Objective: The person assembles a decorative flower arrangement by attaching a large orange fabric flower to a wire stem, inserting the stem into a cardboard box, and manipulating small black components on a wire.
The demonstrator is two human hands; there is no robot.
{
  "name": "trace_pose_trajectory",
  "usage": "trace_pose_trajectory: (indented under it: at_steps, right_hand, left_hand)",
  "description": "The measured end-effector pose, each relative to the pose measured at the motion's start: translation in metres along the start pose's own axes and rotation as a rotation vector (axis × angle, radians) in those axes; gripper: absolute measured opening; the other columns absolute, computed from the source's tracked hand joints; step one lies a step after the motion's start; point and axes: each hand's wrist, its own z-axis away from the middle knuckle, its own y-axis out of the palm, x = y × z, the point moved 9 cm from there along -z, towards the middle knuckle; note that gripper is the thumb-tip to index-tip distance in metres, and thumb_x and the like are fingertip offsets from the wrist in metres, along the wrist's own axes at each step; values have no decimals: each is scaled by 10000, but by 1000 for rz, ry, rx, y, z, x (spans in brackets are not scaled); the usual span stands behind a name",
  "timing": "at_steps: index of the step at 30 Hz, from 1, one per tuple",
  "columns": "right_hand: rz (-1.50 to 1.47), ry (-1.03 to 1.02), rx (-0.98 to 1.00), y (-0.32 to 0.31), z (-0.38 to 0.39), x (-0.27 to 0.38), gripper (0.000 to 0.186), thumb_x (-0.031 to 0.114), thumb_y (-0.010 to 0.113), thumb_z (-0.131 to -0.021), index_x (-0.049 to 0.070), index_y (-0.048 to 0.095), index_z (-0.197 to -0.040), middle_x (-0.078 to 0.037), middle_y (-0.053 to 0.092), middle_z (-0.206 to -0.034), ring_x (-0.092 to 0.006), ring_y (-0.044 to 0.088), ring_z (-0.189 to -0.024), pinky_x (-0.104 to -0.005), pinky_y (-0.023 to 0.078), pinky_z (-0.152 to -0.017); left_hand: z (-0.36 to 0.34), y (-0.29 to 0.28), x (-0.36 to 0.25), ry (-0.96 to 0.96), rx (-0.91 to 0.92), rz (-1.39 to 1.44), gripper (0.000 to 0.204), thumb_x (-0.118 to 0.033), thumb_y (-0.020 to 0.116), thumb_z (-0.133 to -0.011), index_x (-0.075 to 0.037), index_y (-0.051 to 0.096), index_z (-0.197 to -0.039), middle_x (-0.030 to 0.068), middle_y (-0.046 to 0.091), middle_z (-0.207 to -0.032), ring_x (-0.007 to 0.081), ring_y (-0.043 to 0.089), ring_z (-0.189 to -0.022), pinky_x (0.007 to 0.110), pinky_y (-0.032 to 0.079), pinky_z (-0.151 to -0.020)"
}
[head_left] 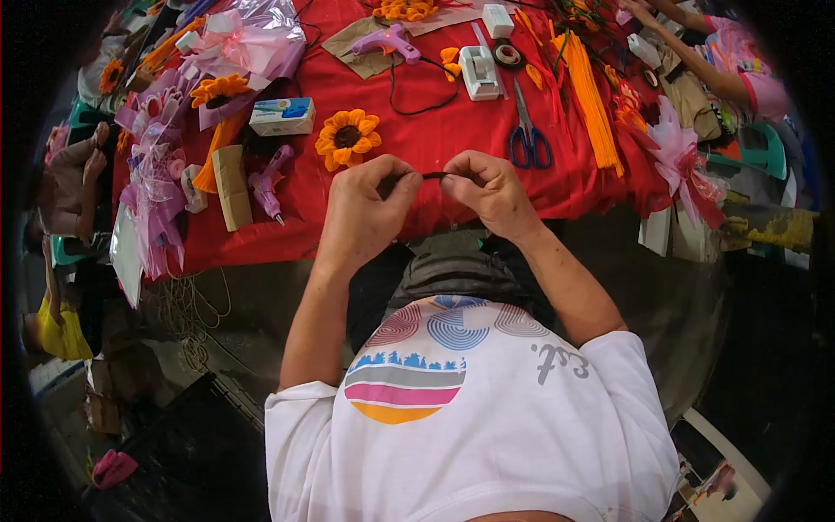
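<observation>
Between my two hands, at the near edge of the red-covered table (304, 230), a short dark pipe cleaner (432, 175) is stretched. My left hand (365, 204) pinches one end between thumb and fingers. The other end is pinched in my right hand (494, 193). Just beyond my left hand lies an orange fuzzy sunflower (364, 139) with a dark brown centre. Scissors with dark blue handles (529, 146) rest beyond my right hand, blades pointing away.
A purple glue gun (265, 183), a brown paper piece (231, 187) and a small box (282, 117) lie left. Farther back are another glue gun (389, 42) and a white tape dispenser (479, 74). Orange pipe cleaners (591, 109) lie right. Wrapped bouquets flank the table; other people sit around.
</observation>
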Motion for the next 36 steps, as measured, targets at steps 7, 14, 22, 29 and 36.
trace_pose_trajectory:
  at_steps: [7,14,22,29,36]
  right_hand:
    - [-336,-14,-202,-5,-2,-14,59,94,608,-868,36,618,-875,55,553,-744,-16,479,-667,-186,390,-589]
    - [-514,-7,-305,0,-4,-18,54,104,628,-865,54,626,-885,49,555,-733,-22,473,-623,-178,372,-555]
    - [-754,87,-409,8,0,-32,64,131,662,-857,91,617,-879,29,582,-746,-35,510,-629,-176,425,-555]
    - [-863,59,-402,12,-3,-36,66,94,641,-866,95,614,-927,36,558,-732,-34,498,-628,-180,428,-581]
    - [-828,27,-411,12,-6,-36,58,102,629,-874,88,608,-927,33,532,-714,-48,487,-645,-201,417,-615]
  left_hand:
    - [1,7,6,21,-167,229,107,-77,635,-830,29,643,-844,82,648,-696,89,584,-640,249,464,-608]
    - [0,10,4,50,-230,247,97,-69,629,-836,28,633,-845,83,642,-692,85,570,-636,250,462,-614]
    - [0,19,22,-4,-260,282,116,-108,616,-896,7,627,-893,-10,604,-734,37,547,-656,191,448,-592]
    - [-1,30,24,-15,-239,481,120,-108,604,-905,11,616,-919,-6,604,-769,29,542,-669,182,445,-598]
    - [-1,32,18,2,-307,547,124,-104,599,-910,16,606,-940,9,610,-815,39,539,-697,195,447,-619]
